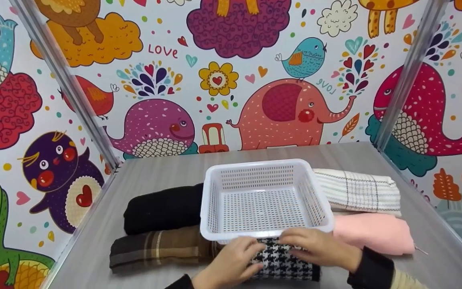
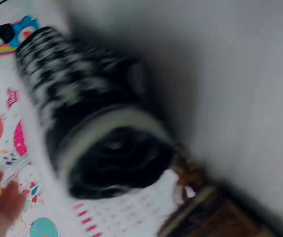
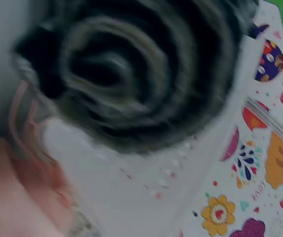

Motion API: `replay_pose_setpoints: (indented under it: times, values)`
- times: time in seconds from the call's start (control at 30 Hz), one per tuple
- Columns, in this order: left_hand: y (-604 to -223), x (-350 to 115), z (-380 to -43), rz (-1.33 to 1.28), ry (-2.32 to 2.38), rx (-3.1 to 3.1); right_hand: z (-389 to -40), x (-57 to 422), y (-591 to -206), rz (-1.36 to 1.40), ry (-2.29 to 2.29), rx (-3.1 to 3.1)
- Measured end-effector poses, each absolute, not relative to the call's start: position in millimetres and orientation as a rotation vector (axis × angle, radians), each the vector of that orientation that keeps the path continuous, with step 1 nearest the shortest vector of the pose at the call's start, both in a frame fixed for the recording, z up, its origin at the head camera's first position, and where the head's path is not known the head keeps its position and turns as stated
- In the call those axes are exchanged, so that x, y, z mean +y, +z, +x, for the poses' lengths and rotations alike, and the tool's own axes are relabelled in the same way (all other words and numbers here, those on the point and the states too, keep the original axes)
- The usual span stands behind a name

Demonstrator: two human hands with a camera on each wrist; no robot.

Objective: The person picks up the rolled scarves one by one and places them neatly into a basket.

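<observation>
A rolled black-and-white houndstooth scarf (image 1: 283,261) lies in front of a white plastic basket (image 1: 261,233). My left hand (image 1: 233,261) is over the scarf's left part with its fingers apart and loosely bent. Over the right part is my right hand (image 1: 321,247), palm down, its fingers stretched toward the left. Neither hand grips the roll. In the left wrist view the rolled end of the houndstooth scarf (image 2: 119,163) shows blurred, with fingers (image 2: 3,207) at the left edge. The right wrist view shows its spiral end (image 3: 131,74) close up.
Left of the basket lie a black roll (image 1: 163,208) and a brown plaid roll (image 1: 163,249). To its right are a white checked roll (image 1: 359,192) and a pink roll (image 1: 371,235). Cartoon-printed panels (image 1: 215,112) with metal posts enclose the grey table (image 1: 155,172).
</observation>
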State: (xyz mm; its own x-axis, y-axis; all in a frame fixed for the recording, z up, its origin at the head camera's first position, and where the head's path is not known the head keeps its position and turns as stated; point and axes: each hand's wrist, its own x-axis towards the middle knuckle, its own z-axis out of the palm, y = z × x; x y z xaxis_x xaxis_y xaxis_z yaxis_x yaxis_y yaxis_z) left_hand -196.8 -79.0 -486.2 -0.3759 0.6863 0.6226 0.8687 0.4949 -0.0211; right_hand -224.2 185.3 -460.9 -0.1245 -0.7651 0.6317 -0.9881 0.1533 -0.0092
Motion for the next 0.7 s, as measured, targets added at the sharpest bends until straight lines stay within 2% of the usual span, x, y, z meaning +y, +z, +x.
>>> replay_pose_setpoints:
  times: [0.13, 0.4, 0.5, 0.7]
  values:
    - [-502, -87, -200, -1.360, -0.355, -2.230, -221, 198, -486, 1.712, 0.466, -2.124]
    - [-519, -108, -201, -1.242, -0.370, -2.548, -215, 213, -504, 1.481, 0.353, -2.642]
    - [-518, -112, -203, -1.188, -0.566, -2.818, -220, 217, -500, 1.489, 0.573, -2.866]
    - [-517, -121, -213, -1.109, -1.266, -3.153, -229, 220, -497, 1.483, 1.019, -3.179]
